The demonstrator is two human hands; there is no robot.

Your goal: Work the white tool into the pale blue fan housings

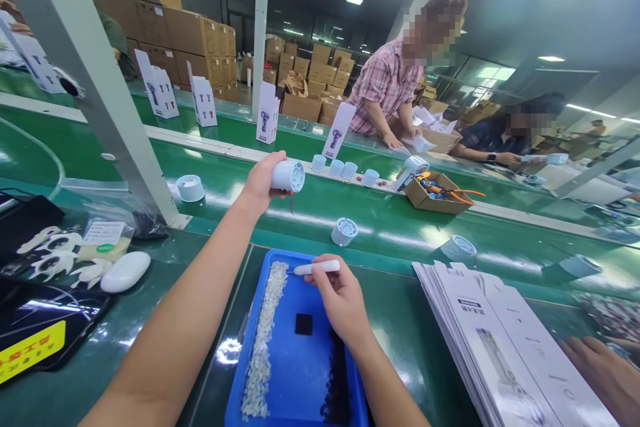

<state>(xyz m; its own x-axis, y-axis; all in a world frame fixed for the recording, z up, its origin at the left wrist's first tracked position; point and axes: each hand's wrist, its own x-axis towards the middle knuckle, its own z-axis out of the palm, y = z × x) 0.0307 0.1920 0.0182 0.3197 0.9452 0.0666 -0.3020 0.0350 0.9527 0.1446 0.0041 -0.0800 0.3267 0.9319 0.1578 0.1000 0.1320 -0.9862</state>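
My left hand reaches out over the green conveyor belt and grips a small white cylindrical fan housing, with a thin wire hanging under it. My right hand hovers over a blue plastic tray and holds a slim white pen-like tool pointing left. A strip of small white pieces runs along the tray's left side, and a dark square lies in its middle. A second fan housing stands on the belt just beyond the tray.
Several more housings ride the belt, and white product boxes stand along its far side. Flat printed cartons are stacked at right, by another person's hand. Two people work across the line. A cardboard box of tools sits there.
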